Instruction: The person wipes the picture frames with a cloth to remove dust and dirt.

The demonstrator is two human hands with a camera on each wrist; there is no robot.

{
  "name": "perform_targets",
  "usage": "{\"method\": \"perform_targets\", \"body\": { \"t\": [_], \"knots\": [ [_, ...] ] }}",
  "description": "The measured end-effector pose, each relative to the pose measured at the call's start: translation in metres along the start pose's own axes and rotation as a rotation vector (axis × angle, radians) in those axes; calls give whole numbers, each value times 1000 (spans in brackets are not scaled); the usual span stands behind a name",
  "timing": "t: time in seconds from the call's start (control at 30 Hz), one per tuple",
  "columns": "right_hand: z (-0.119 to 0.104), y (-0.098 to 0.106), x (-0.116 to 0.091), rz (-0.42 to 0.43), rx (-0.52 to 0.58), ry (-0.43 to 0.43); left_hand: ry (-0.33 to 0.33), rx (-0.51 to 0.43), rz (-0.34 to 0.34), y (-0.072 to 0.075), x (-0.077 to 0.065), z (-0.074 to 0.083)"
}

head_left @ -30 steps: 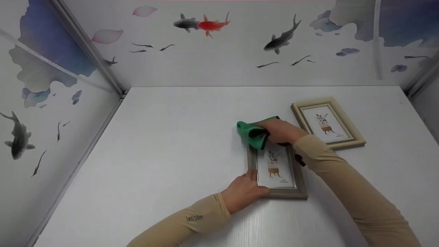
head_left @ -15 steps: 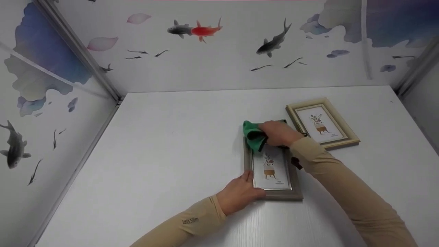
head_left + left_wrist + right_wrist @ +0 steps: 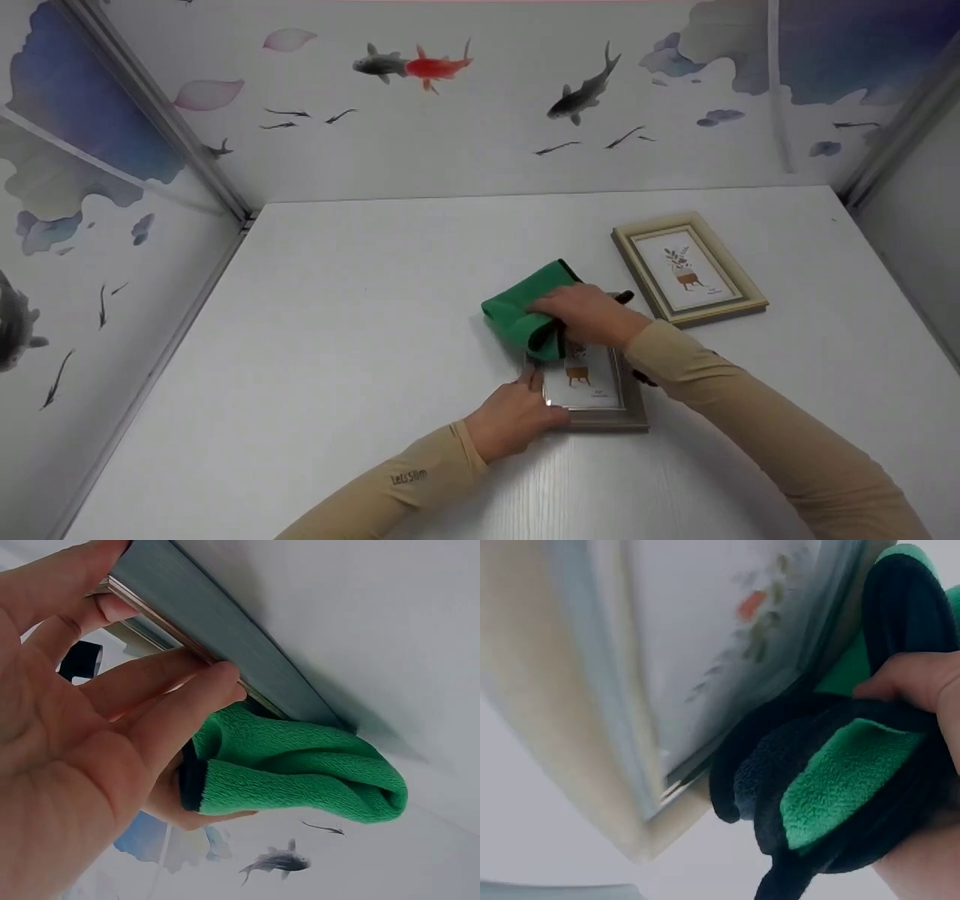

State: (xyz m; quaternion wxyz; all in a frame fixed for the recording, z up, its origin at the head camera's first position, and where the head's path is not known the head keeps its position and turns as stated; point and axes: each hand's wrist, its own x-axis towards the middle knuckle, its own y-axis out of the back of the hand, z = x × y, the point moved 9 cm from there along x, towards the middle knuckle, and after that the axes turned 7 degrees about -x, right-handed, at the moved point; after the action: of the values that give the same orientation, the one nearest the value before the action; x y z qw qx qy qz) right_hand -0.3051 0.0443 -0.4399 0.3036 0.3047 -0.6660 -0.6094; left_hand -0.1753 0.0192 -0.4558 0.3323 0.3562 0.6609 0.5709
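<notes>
A grey-brown picture frame (image 3: 592,386) lies face up on the white table, a potted plant printed inside. At its near left corner my left hand (image 3: 510,420) holds it, thumb along the bottom edge and fingers on the left side. The left wrist view shows those fingertips (image 3: 225,679) on the rim. My right hand (image 3: 596,315) grips a folded green cloth (image 3: 525,300) with black edging, over the frame's upper part, which is hidden. In the right wrist view the cloth (image 3: 847,780) is bunched under the thumb, beside a blurred frame edge.
A second, pale gold picture frame (image 3: 690,270) with a similar print lies tilted at the back right, close to my right hand. White walls (image 3: 480,157) painted with fish and petals enclose the table (image 3: 360,322) at the back and sides.
My right hand has moved the cloth down the frame towards my left hand, and the cloth now spreads further left. The left hand keeps its place on the frame. The head view has shifted slightly.
</notes>
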Motion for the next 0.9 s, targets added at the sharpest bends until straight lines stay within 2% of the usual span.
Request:
{"method": "perform_targets", "body": {
  "t": [0.1,0.2,0.37,0.47,0.57,0.73,0.8,0.9],
  "knots": [
    [11,3,-14,17,-43,-52,8,7,1,0,1,1],
    [24,7,-33,35,-107,-142,22,13,-12,-1,1,2],
    [34,12,-54,55,-91,-277,47,7,-32,-2,-1,1],
    [27,11,-48,58,-80,-287,51,7,-32,-2,-3,0],
    [17,8,-32,56,-55,-261,39,14,-12,-2,-3,0],
    [-4,1,-7,19,121,-147,9,23,24,0,-3,1],
    [-5,-1,-4,-5,175,-137,-2,22,22,0,-2,1],
    [4,-1,-7,-12,186,-168,-6,14,5,0,1,1]
  ]
}}
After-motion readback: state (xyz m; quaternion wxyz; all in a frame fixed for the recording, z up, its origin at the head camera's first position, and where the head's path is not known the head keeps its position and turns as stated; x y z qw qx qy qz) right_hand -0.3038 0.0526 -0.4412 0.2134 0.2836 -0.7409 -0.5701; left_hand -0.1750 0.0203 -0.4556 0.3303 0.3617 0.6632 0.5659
